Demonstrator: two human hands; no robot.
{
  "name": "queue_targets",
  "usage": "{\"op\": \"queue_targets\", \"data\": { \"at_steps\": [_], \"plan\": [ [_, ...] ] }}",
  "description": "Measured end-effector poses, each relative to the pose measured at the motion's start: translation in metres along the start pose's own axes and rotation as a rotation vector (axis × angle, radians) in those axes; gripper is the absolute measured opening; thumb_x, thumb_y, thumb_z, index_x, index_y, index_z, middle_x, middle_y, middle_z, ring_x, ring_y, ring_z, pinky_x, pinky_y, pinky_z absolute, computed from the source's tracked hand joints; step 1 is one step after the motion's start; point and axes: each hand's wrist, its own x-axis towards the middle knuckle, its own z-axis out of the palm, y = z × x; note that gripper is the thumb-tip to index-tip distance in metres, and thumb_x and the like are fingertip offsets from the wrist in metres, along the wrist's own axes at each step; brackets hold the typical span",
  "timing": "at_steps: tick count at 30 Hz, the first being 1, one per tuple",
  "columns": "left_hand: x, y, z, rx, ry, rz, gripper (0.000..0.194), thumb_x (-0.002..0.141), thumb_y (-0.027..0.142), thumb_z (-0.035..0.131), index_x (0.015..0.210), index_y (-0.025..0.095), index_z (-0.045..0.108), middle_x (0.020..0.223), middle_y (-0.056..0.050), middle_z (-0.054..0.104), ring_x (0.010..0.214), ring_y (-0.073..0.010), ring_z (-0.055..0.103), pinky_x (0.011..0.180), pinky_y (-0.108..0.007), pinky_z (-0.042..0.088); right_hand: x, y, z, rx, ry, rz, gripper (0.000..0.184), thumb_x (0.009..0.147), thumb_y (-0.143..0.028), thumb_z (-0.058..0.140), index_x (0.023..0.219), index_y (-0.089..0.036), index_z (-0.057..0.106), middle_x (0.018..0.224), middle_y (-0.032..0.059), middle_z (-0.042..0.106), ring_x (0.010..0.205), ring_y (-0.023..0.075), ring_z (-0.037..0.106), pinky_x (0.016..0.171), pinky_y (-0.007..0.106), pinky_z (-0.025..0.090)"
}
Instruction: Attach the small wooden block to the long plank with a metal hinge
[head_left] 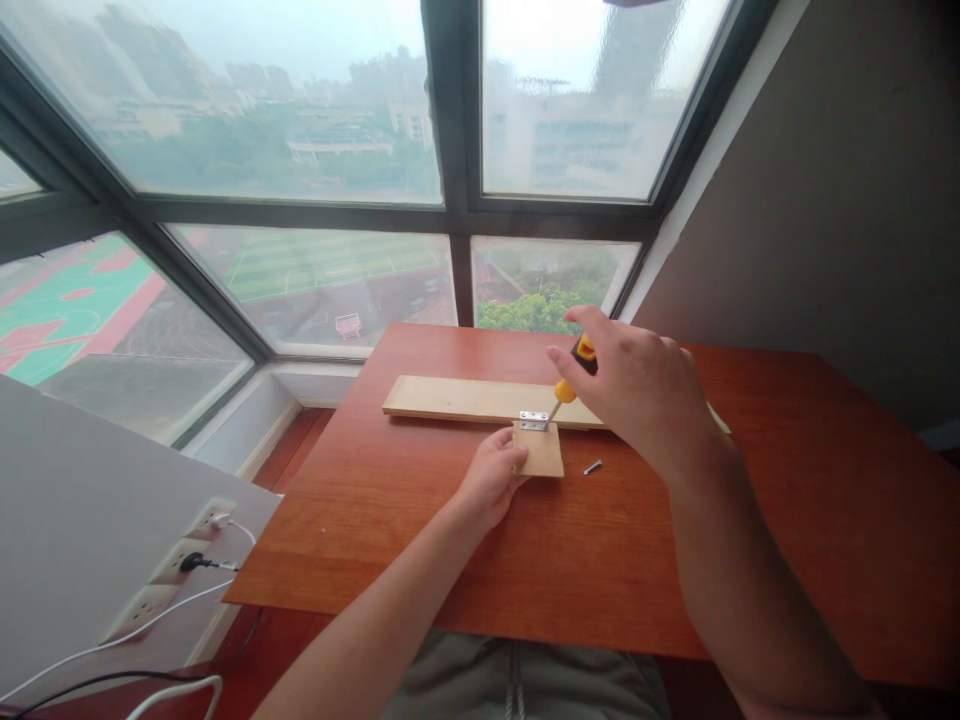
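My left hand (495, 474) pinches the left edge of a small square wooden board (541, 458), thumb on top. A silver metal hinge (534, 421) lies along the board's far edge, with small screw holes or screw heads in it. My right hand (634, 375) grips a yellow and black screwdriver (567, 390) from above. Its shaft slants down to the hinge's right end; I cannot tell whether the tip sits in a screw. Behind them a long pale wooden plank (457, 398) lies across the table, partly covered by my right hand. A loose screw (592, 467) rests to the right of the small board.
The reddish-brown wooden table (360, 530) fills the middle and right. Large windows (300, 120) stand beyond its far edge. At the lower left, wall sockets (180, 562) carry plugs and cables (112, 640). A grey wall (840, 220) rises at the right.
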Motion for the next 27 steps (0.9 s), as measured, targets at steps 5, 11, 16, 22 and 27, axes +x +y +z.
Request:
{"op": "queue_targets", "data": {
  "at_steps": [5, 11, 16, 22, 27],
  "plan": [
    [0.0009, -0.0009, -0.0003, -0.014, 0.009, -0.009, 0.035, 0.067, 0.004, 0.064, 0.102, 0.011, 0.065, 0.100, -0.013, 0.073, 0.083, -0.0207, 0.070, 0.071, -0.028, 0.058, -0.0041, 0.0067, -0.0052, 0.137, -0.024, -0.127, 0.040, 0.084, -0.028, 0.054, 0.124, -0.028, 0.059, 0.106, 0.0025, 0.073, 0.083, 0.0222, 0.067, 0.066, 0.032, 0.044],
    [0.0006, -0.0003, 0.0001, -0.015, 0.011, -0.008, 0.034, 0.067, 0.003, 0.064, 0.100, 0.012, 0.066, 0.098, -0.013, 0.073, 0.083, -0.0211, 0.070, 0.072, -0.029, 0.058, -0.0070, 0.0049, -0.0086, 0.121, -0.017, -0.126, 0.032, 0.086, -0.038, 0.054, 0.115, -0.028, 0.063, 0.106, 0.0021, 0.072, 0.083, 0.0226, 0.066, 0.064, 0.032, 0.042],
    [-0.0001, 0.0007, 0.0009, -0.002, 0.024, -0.018, 0.033, 0.069, 0.003, 0.062, 0.100, 0.011, 0.065, 0.099, -0.013, 0.072, 0.082, -0.0203, 0.069, 0.069, -0.028, 0.058, -0.0027, 0.0038, -0.0072, 0.045, -0.007, -0.046, 0.030, 0.088, -0.040, 0.053, 0.112, -0.028, 0.065, 0.089, 0.0038, 0.074, 0.075, 0.0240, 0.065, 0.060, 0.032, 0.037],
    [0.0000, 0.0008, 0.0020, 0.000, 0.026, -0.009, 0.033, 0.067, 0.003, 0.063, 0.100, 0.011, 0.065, 0.099, -0.013, 0.072, 0.081, -0.0198, 0.069, 0.069, -0.027, 0.057, -0.0049, 0.0084, -0.0075, 0.095, 0.013, -0.106, 0.023, 0.081, -0.025, 0.054, 0.102, -0.027, 0.064, 0.099, 0.0004, 0.072, 0.076, 0.0194, 0.063, 0.057, 0.030, 0.033],
    [0.0005, 0.0001, 0.0008, -0.012, 0.026, -0.014, 0.033, 0.066, 0.004, 0.065, 0.099, 0.011, 0.066, 0.097, -0.013, 0.072, 0.079, -0.0197, 0.069, 0.069, -0.028, 0.057, -0.0040, 0.0079, -0.0080, 0.045, 0.012, -0.072, 0.014, 0.086, -0.038, 0.055, 0.086, -0.026, 0.062, 0.081, 0.0003, 0.070, 0.066, 0.0186, 0.059, 0.054, 0.030, 0.027]
  ]
}}
